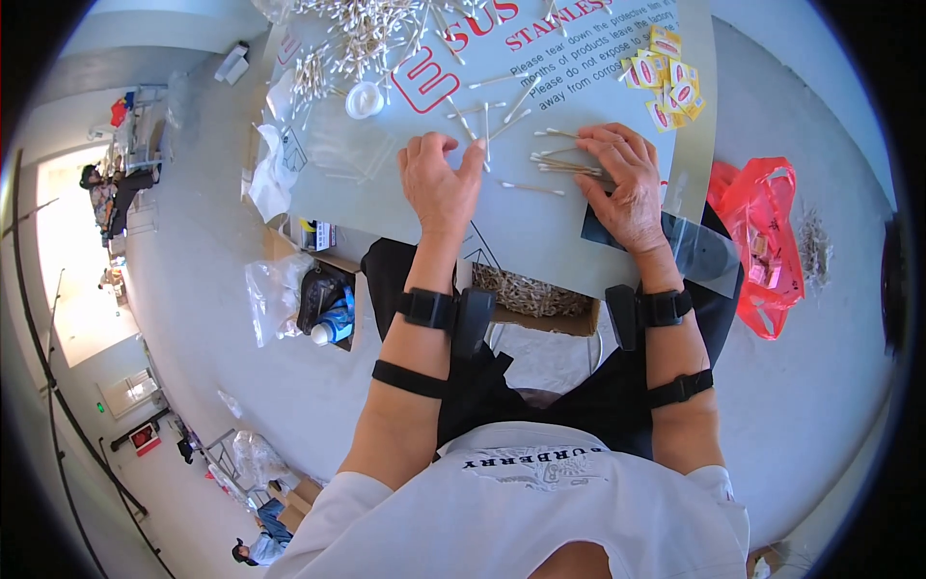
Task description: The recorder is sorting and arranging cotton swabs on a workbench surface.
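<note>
My left hand (439, 183) hovers at the near part of the tabletop with fingers curled, its thumb apart from the index finger and nothing between them. Just past the thumb, several loose cotton swabs (508, 121) lie crossed. My right hand (625, 179) rests palm down on the right, thumb and fingers closed around the ends of a small bunch of cotton swabs (567, 166); their far ends are hidden under the fingers. One single swab (533, 188) lies between both hands. A large heap of swabs (371, 39) covers the far left of the table.
The grey printed tabletop (540, 227) carries a round white container (364, 100), yellow-and-white packets (666, 82) and clear plastic bags (352, 150). Below its near edge sits an open box of swabs (535, 294). A red plastic bag (762, 246) lies at right; another box (333, 304) stands left.
</note>
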Tool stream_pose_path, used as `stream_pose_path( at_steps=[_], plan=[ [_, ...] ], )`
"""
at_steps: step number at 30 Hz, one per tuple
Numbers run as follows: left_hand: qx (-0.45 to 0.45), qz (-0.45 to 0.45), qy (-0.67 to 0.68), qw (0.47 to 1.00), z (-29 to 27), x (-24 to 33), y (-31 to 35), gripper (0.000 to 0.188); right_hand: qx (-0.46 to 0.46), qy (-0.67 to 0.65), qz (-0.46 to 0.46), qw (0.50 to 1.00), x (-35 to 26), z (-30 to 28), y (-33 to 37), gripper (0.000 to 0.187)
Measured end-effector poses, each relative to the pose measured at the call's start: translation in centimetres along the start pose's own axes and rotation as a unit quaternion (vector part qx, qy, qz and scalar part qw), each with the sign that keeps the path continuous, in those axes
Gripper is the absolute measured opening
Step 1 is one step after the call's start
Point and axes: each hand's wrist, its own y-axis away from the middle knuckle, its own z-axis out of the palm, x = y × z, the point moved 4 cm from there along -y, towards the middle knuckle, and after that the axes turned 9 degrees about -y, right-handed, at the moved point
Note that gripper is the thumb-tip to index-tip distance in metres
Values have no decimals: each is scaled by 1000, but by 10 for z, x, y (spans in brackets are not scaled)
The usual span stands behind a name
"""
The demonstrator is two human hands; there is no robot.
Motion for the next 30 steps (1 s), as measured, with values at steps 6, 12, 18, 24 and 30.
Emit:
stream_pose_path(
  at_steps=[6,12,18,24,30],
  plan=[
    [-42,37,-33,998,18,4,3,17,-15,-12,-13,1000,-3,2,-2,37],
    [-46,123,21,991,17,27,8,19,-54,-25,-20,998,-1,4,2,38],
    [67,104,-6,992,14,11,-16,46,30,-147,48,987,-2,-2,-1,41],
    [-32,134,20,990,33,27,-12,43,27,-121,37,992,2,-2,1,40],
    [-12,135,89,987,42,24,-56,34,21,-131,47,990,-3,-2,-2,36]
  ],
)
